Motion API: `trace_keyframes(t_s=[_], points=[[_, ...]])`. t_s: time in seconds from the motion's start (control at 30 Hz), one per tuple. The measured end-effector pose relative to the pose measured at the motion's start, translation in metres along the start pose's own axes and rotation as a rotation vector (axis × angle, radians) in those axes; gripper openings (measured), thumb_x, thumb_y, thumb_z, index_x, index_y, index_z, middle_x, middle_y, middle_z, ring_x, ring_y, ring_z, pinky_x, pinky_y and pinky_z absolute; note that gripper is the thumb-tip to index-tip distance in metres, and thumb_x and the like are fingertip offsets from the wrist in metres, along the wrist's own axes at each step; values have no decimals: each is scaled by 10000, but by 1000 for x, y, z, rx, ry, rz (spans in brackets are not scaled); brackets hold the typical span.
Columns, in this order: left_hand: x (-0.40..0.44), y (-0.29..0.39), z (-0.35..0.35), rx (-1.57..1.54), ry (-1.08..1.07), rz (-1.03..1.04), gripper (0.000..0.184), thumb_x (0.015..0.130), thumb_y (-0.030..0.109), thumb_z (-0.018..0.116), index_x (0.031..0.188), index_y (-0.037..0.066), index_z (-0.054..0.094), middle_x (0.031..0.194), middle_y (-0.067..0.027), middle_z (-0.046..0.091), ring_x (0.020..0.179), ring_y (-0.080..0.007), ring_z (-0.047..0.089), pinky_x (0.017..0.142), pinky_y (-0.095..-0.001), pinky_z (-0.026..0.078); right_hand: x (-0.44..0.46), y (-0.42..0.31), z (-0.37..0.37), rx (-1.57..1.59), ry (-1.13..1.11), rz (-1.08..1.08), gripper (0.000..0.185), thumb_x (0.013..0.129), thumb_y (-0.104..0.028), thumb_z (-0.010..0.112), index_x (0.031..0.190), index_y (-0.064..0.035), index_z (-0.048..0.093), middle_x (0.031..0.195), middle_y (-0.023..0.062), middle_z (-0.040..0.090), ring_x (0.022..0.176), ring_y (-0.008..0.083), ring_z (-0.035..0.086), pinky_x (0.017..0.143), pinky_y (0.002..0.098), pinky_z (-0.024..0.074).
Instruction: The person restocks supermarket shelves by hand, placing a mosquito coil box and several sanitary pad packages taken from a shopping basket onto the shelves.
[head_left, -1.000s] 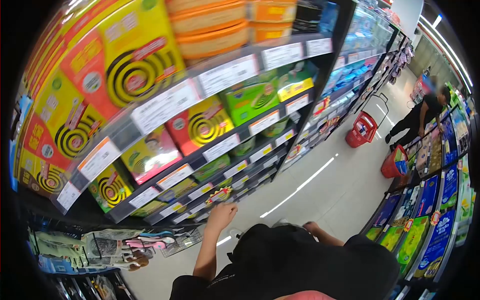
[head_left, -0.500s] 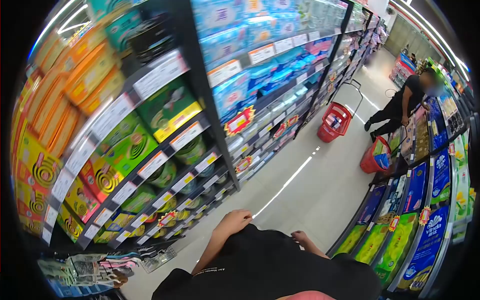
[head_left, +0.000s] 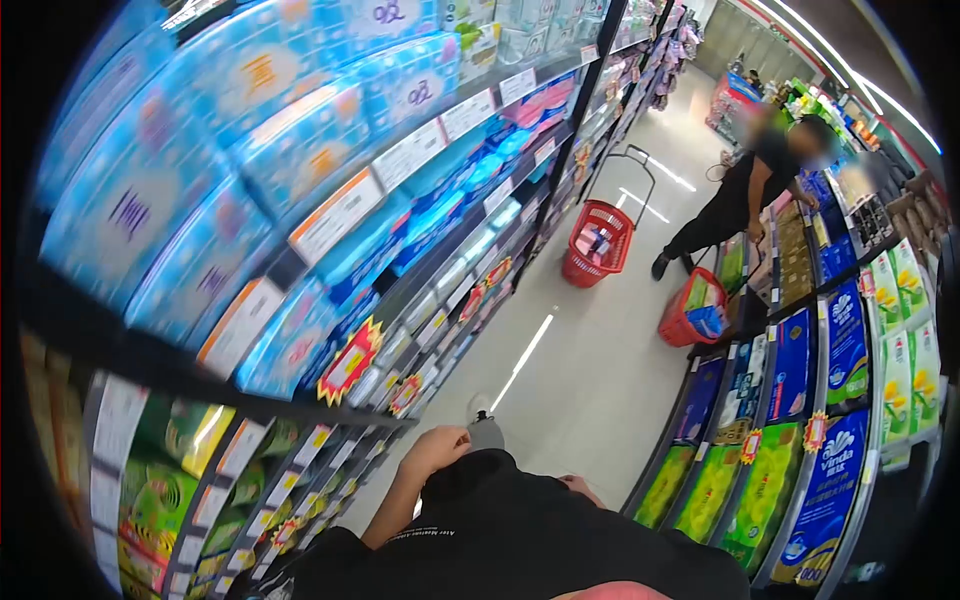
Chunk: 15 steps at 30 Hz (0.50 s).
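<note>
My left hand [head_left: 437, 449] hangs in front of my black shirt [head_left: 520, 530], over the aisle floor. Its fingers are loosely bent and a little apart, and I see nothing in them. On the other side of the shirt, only a small part of my right hand [head_left: 578, 487] shows; its fingers are mostly hidden. Neither hand touches the goods. Nearest to the left hand is the left shelf with blue packs [head_left: 130, 215] and price labels. On my right stand green packs [head_left: 770, 490] and blue tissue packs [head_left: 840, 460].
A red shopping basket [head_left: 600, 240] with a raised handle stands in the aisle ahead. Beyond it, a person in dark clothes [head_left: 735, 205] leans toward the right shelf, beside a second red basket [head_left: 695, 305] holding packs. Shelves line both sides of the shiny floor [head_left: 560, 380].
My view has moved forward along the aisle. The blue packs now fill the left side, where orange and green boxes were, and the baskets appear further left. A foot now shows below me.
</note>
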<state>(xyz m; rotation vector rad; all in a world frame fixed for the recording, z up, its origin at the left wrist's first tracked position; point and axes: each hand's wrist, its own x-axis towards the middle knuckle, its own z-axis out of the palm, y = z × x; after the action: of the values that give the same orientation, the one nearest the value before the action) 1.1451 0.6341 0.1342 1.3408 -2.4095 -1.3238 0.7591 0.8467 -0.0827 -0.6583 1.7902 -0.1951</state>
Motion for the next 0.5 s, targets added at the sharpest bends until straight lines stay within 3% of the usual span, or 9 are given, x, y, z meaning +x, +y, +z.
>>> trace_keyframes(t_s=[0.1,0.27,0.33,0.4,0.5], points=[[79,12,-35,-3,-23,74,192,870,228,612,940,53,653,931,-141,687,909,-325,653,791,-422,514,21,28,-44,-86,-4,-77,372,892,-281,658,1188,-55,667,1032,123,704,1017,204,651,874,348,512],[207,53,-110,-145,28,195,209,865,210,606,963,34,660,941,-149,697,904,-332,665,801,-409,518,42,11,-141,-129,-45,-199,380,891,-264,663,1193,-31,656,1055,123,704,1058,210,646,899,365,509],[243,74,-139,-214,21,175,218,884,187,624,1000,5,653,965,-166,694,935,-310,672,824,-383,517,21,-38,-161,362,185,36,306,916,-246,588,1173,-81,592,1034,107,693,869,258,677,819,452,536],[272,81,-155,-243,62,230,238,885,195,613,1000,-10,655,959,-185,692,931,-339,670,814,-387,518,14,-83,-168,854,341,303,304,919,-240,577,1185,-93,578,1012,101,693,877,259,675,823,477,530],[311,87,-171,-236,-21,257,223,894,176,616,995,-21,647,967,-184,691,950,-319,674,832,-384,515,35,-85,-166,663,259,341,288,923,-235,566,1174,-95,568,968,98,688,873,254,668,824,484,522]])
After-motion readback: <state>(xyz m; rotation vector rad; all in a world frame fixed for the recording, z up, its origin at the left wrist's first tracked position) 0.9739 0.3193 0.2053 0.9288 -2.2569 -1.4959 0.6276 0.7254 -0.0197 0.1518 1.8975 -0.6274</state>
